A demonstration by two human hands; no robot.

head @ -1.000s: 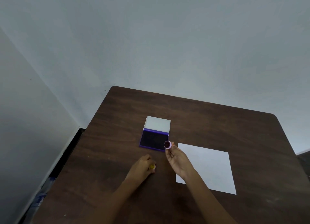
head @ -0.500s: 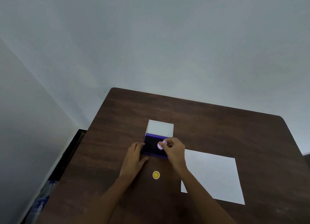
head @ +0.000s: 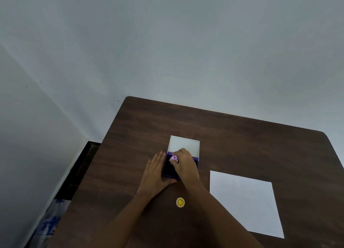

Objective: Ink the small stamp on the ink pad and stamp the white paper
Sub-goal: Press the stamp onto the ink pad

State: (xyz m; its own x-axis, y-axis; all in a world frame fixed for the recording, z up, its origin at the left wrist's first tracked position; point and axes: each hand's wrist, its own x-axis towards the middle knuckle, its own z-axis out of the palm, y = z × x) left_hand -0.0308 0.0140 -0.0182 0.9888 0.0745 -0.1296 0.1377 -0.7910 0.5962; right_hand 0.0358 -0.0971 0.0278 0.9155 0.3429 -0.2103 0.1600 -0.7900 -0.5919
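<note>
Purple ink pad (head: 170, 168) sits mid-surface, its white lid (head: 184, 144) open at 12 o'clock. Right hand (head: 184, 165) pinches the small lilac stamp (head: 174, 158) down on the pad. Left hand (head: 155, 171) lies flat, fingers spread, against the pad's 9 o'clock edge. White paper (head: 245, 203) lies at 4 o'clock, a yellow cap (head: 180, 202) at 6.

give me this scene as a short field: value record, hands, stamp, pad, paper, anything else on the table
right hand: pinching the small pink round stamp, pressing it on the pad
left hand: flat on the table, against the pad's left edge
purple ink pad: open, white lid raised behind it
white paper sheet: right of the pad, no mark visible
yellow round cap: lying between the forearms
dark brown wooden table: holds everything
</note>
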